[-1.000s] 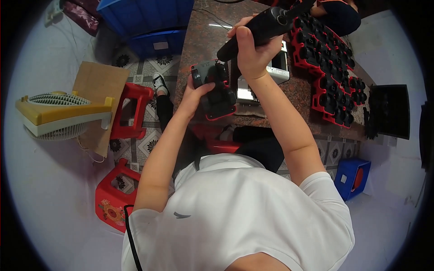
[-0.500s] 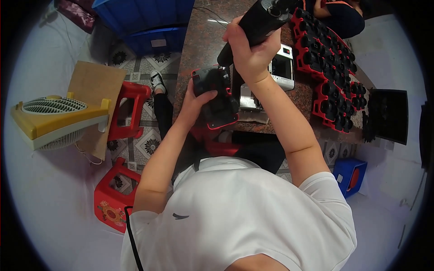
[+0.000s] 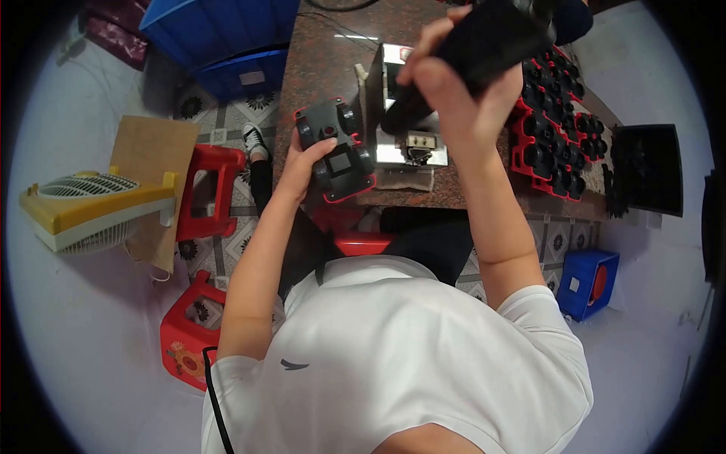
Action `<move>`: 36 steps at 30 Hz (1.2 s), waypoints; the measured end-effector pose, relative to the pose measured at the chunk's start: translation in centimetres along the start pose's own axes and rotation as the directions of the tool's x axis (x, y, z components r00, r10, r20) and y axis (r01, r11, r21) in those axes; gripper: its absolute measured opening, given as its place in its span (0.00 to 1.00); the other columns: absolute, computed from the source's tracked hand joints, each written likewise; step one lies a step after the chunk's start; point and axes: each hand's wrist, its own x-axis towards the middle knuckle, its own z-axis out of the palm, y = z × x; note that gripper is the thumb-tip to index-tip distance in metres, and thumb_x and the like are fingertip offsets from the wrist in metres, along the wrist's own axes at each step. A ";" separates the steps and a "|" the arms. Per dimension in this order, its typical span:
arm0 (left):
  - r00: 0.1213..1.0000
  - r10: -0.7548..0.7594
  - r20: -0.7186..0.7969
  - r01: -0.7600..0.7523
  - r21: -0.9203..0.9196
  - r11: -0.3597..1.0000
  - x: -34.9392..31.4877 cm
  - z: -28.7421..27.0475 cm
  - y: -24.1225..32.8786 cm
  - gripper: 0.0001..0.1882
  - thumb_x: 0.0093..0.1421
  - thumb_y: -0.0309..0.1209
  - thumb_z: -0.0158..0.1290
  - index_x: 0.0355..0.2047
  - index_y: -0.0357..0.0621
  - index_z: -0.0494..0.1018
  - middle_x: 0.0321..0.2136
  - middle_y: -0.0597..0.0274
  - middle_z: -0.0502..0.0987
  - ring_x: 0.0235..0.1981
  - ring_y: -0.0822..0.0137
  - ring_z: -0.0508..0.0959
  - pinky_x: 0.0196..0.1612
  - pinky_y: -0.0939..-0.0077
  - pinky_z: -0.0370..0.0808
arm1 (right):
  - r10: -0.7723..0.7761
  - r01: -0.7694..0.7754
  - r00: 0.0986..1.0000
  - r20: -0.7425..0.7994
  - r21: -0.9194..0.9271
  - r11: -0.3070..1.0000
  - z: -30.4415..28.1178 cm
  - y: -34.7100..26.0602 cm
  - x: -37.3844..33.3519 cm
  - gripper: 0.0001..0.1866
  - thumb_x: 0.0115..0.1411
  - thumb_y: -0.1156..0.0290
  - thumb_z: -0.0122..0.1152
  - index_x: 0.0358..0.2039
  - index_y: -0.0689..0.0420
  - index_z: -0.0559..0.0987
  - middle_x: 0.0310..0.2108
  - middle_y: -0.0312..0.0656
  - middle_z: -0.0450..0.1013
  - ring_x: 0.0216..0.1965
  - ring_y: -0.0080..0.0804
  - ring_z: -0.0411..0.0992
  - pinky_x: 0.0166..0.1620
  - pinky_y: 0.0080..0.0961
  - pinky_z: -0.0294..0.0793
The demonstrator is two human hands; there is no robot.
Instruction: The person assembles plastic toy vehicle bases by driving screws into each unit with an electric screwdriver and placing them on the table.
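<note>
Since the earlier frame, the black handheld tool has been drawn away from the red-edged black unit, toward the right. A speckled stone surface is spread beyond the left fingers. Similar black and red pieces are massed right of the right fingers; a metal apparatus is set between both. The tool is wrapped by the right fingers; the unit is gripped by the left fingers, its face crossed by the thumb.
</note>
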 end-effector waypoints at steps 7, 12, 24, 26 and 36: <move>1.000 0.012 0.005 -0.013 0.046 0.999 0.2 0.2 0.0 0.30 0.48 0.32 0.59 0.51 0.43 0.61 0.43 0.60 0.70 0.45 0.66 0.71 0.50 0.72 0.68 | 0.081 -0.085 0.993 -0.082 -0.053 0.995 -5.3 -1.3 -7.7 0.31 0.52 0.75 0.63 0.54 0.61 0.59 0.32 0.43 0.69 0.30 0.30 0.72 0.34 0.26 0.75; 1.000 -0.007 -0.021 0.008 0.045 0.999 0.0 0.4 -0.1 0.30 0.48 0.33 0.58 0.51 0.43 0.61 0.44 0.60 0.70 0.45 0.66 0.71 0.49 0.71 0.69 | 0.488 -0.507 0.829 -0.274 0.001 0.862 -6.3 -1.0 -11.2 0.34 0.51 0.75 0.63 0.55 0.60 0.57 0.31 0.42 0.69 0.26 0.28 0.70 0.30 0.25 0.75; 0.999 -0.036 0.014 0.036 0.038 0.999 0.6 -0.4 -0.6 0.31 0.49 0.33 0.59 0.52 0.43 0.60 0.44 0.59 0.70 0.45 0.65 0.71 0.49 0.71 0.69 | -0.083 0.072 0.946 -0.312 -0.047 0.996 -4.8 1.3 -8.7 0.29 0.47 0.84 0.63 0.48 0.61 0.59 0.30 0.44 0.70 0.27 0.26 0.70 0.31 0.21 0.72; 0.999 -0.040 0.013 0.040 0.034 0.999 0.5 -0.2 -0.5 0.31 0.49 0.33 0.59 0.52 0.43 0.61 0.44 0.59 0.70 0.45 0.65 0.71 0.50 0.71 0.69 | -0.078 0.063 0.949 -0.306 -0.056 0.996 -5.0 1.9 -9.0 0.29 0.47 0.84 0.63 0.48 0.61 0.59 0.30 0.44 0.70 0.27 0.26 0.70 0.31 0.22 0.72; 0.999 -0.035 0.024 0.034 0.031 0.999 0.3 -0.3 -0.6 0.30 0.49 0.33 0.58 0.52 0.44 0.61 0.44 0.61 0.70 0.45 0.66 0.71 0.50 0.71 0.68 | -0.022 0.010 0.954 -0.300 -0.040 0.999 -4.4 2.1 -9.7 0.30 0.47 0.83 0.64 0.49 0.60 0.60 0.31 0.44 0.69 0.27 0.26 0.69 0.31 0.22 0.72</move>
